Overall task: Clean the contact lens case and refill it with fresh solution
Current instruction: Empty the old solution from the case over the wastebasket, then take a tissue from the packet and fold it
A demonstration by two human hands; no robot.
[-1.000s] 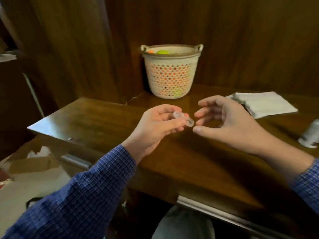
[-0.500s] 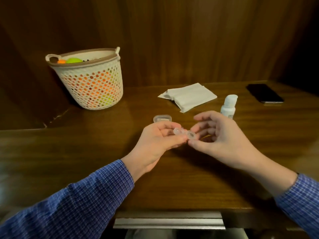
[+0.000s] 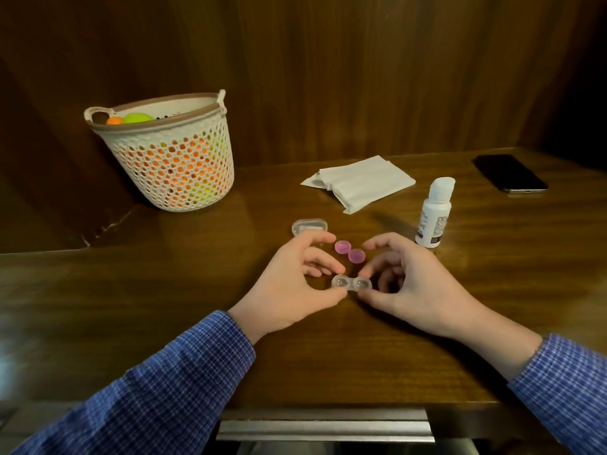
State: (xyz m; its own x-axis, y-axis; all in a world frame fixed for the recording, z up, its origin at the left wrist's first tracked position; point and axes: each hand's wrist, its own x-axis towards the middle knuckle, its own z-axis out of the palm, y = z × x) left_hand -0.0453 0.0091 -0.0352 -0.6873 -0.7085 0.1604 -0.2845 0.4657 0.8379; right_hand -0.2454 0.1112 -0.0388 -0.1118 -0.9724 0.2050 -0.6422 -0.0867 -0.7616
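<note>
A home corner with a wooden bench
Dark wood panelling backs the polished bench (image 3: pixel 197 290); a perforated plastic basket (image 3: pixel 170 165) of coloured balls, folded tissues (image 3: pixel 361 180), a phone (image 3: pixel 510 174) and a small solution bottle (image 3: pixel 433 213) suggest a domestic room

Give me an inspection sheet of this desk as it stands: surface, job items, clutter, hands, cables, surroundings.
Surface: glossy dark wooden desk, no spill seen.
Job's things: clear lens case, both wells uncapped, low over or on the desk; two pink caps lying just behind it; white solution bottle upright, cap on; folded tissues behind.
Clutter: clear small lidded box; dark phone at far right; perforated basket holding orange and green balls.
Hands: left hand pinches the case's left end; right hand pinches its right end.
Cables: nothing seen.
Surroundings: dark wood panelling behind; metal drawer handle at the near edge.
</note>
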